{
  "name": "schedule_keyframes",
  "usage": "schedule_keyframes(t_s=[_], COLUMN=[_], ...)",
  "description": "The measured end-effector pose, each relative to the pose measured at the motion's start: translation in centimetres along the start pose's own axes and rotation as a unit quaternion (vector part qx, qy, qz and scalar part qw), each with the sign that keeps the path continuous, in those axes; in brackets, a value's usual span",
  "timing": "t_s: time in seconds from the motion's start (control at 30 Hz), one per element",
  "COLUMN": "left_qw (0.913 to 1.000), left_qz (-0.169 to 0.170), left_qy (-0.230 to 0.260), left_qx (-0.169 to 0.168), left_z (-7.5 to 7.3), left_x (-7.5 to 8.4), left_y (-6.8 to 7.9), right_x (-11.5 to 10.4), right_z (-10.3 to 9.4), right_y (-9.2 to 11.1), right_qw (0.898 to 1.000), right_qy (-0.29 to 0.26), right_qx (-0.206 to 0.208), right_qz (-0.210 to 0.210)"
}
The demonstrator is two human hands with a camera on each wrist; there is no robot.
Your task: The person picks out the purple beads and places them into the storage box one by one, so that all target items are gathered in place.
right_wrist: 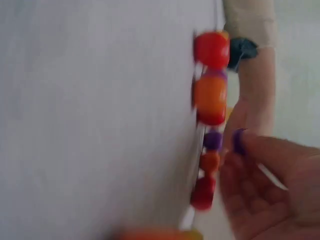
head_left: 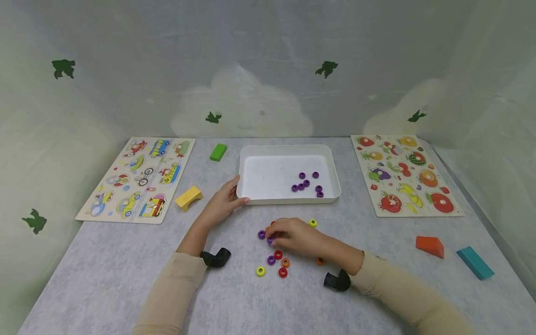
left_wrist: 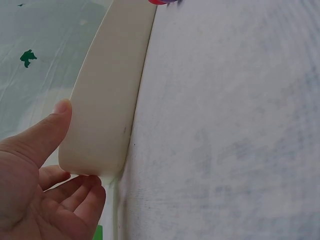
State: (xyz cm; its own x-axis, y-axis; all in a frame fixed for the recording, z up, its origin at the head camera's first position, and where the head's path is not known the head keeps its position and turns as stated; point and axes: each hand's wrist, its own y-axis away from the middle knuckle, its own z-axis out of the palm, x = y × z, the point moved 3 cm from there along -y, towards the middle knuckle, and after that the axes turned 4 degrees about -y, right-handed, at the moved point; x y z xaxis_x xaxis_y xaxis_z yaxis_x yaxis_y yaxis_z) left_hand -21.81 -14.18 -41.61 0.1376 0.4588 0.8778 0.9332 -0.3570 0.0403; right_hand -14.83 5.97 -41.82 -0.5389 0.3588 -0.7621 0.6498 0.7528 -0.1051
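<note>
My left hand [head_left: 224, 200] holds the near left corner of a white tray [head_left: 289, 201]. In the left wrist view the thumb lies at the tray's rim and the fingers bend against its corner. Inside the tray, several purple beads [head_left: 306, 183] lie toward the right. My right hand [head_left: 299, 236] is over the loose beads in front of the tray, pinching a purple bead [right_wrist: 240, 142] between thumb and fingers. Around it on the table are red beads [head_left: 283, 272], orange beads [head_left: 285, 263], yellow beads [head_left: 260, 271] and other purple beads [head_left: 261, 235]; the hand hides part of the group.
A vehicle puzzle board [head_left: 138, 181] lies at the left, a fruit puzzle board [head_left: 406, 177] at the right. Left of the tray are a green block [head_left: 218, 152] and a yellow arch block [head_left: 189, 198]. An orange block [head_left: 430, 246] and a teal block [head_left: 475, 263] lie far right.
</note>
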Motion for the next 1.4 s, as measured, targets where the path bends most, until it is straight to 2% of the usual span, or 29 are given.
schedule_keyframes(t_s=[0.13,0.2,0.3,0.4,0.53,0.6,0.7,0.9,1.03,1.13,1.23,1.33,1.4], left_qw=[1.0,0.9999,0.9998,0.9998,0.9998,0.9999,0.9999,0.9998,0.9999,1.0,0.9999,0.9999,1.0], left_qz=[0.003,0.001,-0.001,-0.005,-0.005,-0.005,-0.004,-0.005,-0.007,-0.008,-0.011,-0.008,-0.004], left_qy=[-0.009,-0.014,-0.017,-0.017,-0.016,-0.015,-0.014,-0.018,-0.011,0.001,0.006,0.003,0.006], left_qx=[0.001,0.003,0.005,0.006,0.005,0.006,0.006,0.007,0.004,0.003,0.005,0.006,0.007], left_z=[0.1,0.1,0.2,0.2,0.2,0.3,0.3,0.2,0.2,0.2,0.1,0.1,0.1], left_x=[-1.2,-1.5,-1.6,-1.5,-1.5,-1.6,-1.6,-1.6,-0.5,0.8,1.5,1.7,1.7], left_y=[-0.5,-0.6,-0.6,-0.6,-0.5,-0.5,-0.5,-0.4,0.0,0.5,0.8,0.9,0.8], right_x=[-0.1,0.5,2.3,4.8,7.4,8.2,8.7,9.4,9.1,7.8,5.8,3.6,2.1], right_z=[-2.7,-4.3,-6.6,-8.4,-9.4,-9.5,-9.6,-9.5,-9.5,-9.3,-8.7,-7.4,-6.3], right_y=[-0.3,-0.6,-1.1,-1.6,-2.0,-2.2,-2.4,-2.7,-2.6,-2.4,-2.3,-2.1,-1.9], right_qw=[0.997,0.993,0.984,0.972,0.959,0.955,0.95,0.948,0.95,0.954,0.966,0.981,0.987], right_qy=[-0.031,-0.036,-0.03,-0.007,-0.003,-0.008,-0.009,-0.003,-0.001,-0.004,-0.012,-0.023,-0.037], right_qx=[0.07,0.111,0.174,0.217,0.221,0.217,0.21,0.18,0.182,0.195,0.2,0.176,0.153], right_qz=[0.0,0.007,0.037,0.09,0.174,0.203,0.23,0.263,0.256,0.229,0.163,0.079,0.032])
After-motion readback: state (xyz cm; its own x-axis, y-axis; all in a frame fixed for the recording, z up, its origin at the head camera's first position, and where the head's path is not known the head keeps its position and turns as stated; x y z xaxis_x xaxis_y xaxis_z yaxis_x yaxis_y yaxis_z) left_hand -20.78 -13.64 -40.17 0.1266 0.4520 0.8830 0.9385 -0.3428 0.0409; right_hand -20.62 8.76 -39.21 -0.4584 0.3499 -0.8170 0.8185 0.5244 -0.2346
